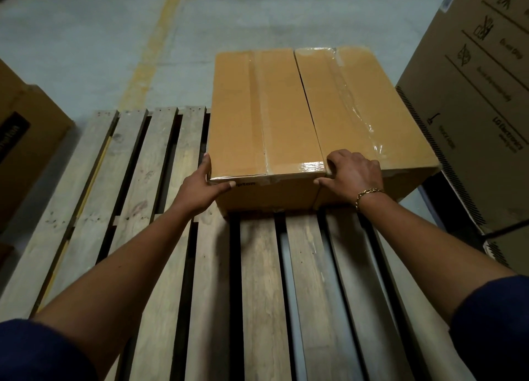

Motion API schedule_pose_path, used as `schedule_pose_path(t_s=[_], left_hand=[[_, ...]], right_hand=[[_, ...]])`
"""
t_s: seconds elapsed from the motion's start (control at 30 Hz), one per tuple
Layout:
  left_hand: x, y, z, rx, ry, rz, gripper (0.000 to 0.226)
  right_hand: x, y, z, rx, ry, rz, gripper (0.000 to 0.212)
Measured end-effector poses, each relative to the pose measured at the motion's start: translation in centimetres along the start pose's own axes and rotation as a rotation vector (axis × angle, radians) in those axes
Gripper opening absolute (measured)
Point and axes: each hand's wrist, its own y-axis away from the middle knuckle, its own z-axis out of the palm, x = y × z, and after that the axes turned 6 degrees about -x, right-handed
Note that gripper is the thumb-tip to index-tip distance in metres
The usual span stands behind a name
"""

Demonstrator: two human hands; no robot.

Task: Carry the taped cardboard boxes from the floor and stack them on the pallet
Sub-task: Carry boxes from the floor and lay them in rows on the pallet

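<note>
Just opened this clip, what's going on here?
A person reaches across a wooden pallet where two taped cardboard boxes sit side by side at the far end. The left hand presses the left box at its near left corner; the right hand curls its fingers into the seam beside the right box. A printed carton stands at right.

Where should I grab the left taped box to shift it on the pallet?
By its near corners, coming from your side. The left box sits flush against the right box, so that flank is shut off; its left face and near face are free.
</note>
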Motion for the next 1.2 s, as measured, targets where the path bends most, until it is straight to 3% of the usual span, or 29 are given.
schedule_pose_path(t_s=[0.17,0.37,0.5,0.57,0.63,0.8,1.0,1.2], left_hand=[[-0.8,-0.4,0.2,-0.024,0.213,-0.087,0.103],[0.2,-0.4,0.5,-0.002,0.242,-0.072,0.074],[1.6,0.8,-0.6,0.036,0.240,-0.096,0.066],[2.8,2.5,-2.1,0.036,0.216,-0.106,0.062],[4.8,4.6,-4.5,0.052,0.127,-0.108,0.058],[9.9,10.3,-11.9,0.103,-0.178,-0.062,0.061],[16.1,19.2,-20.6,0.115,-0.242,-0.075,0.063],[21.8,29.8,-29.6,0.141,-0.256,-0.183,0.068]], right_hand=[[0.1,0.5,0.5,-0.017,-0.029,-0.006,0.044],[0.6,0.5,0.7,-0.098,-0.006,0.002,0.064],[0.8,-0.3,-1.2,-0.345,0.012,-0.024,0.073],[0.8,-0.1,-3.5,-0.507,0.009,-0.020,0.071],[0.6,0.5,-6.5,-0.563,-0.006,0.006,0.074],[-0.4,3.0,-14.9,-0.561,-0.076,0.013,0.082],[-3.7,8.2,-25.8,-0.548,-0.239,0.014,0.080],[-9.1,14.7,-37.4,-0.500,-0.558,0.041,0.078]])
